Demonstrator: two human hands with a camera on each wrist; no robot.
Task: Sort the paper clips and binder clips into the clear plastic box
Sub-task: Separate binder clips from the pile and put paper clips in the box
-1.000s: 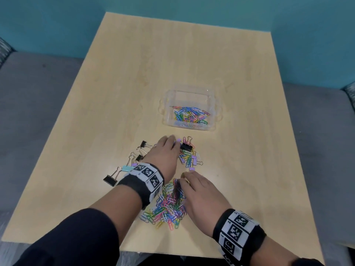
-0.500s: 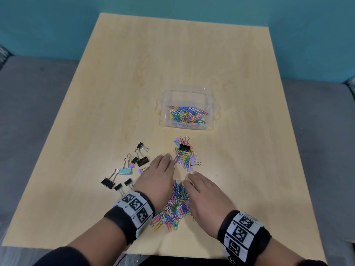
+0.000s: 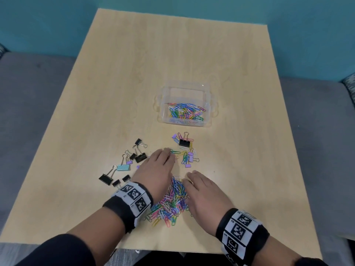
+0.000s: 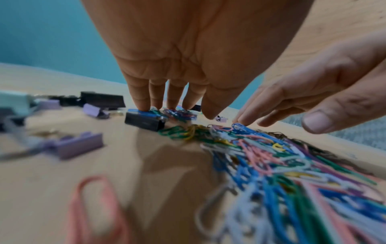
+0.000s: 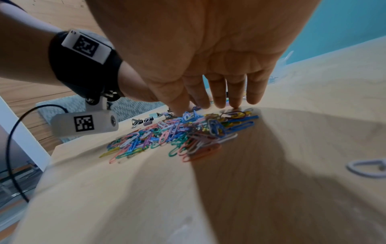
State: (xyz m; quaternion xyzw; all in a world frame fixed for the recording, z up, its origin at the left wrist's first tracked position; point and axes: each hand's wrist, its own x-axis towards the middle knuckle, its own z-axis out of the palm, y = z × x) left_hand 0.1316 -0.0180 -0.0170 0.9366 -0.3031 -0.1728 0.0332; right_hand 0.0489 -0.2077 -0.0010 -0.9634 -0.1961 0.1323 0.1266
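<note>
While both hands' straight fingers [image 3: 167,151] press it, paper-clip heap [image 3: 171,200] stretches toward clear box [image 3: 184,104].

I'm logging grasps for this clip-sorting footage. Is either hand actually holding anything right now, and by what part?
Nothing is held. The left hand and right hand lie flat with straight fingers, their fingertips touching the paper clips on the table.

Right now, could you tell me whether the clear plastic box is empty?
Not empty: the clear plastic box stands open with colored paper clips in its near half; no binder clips inside.
</note>
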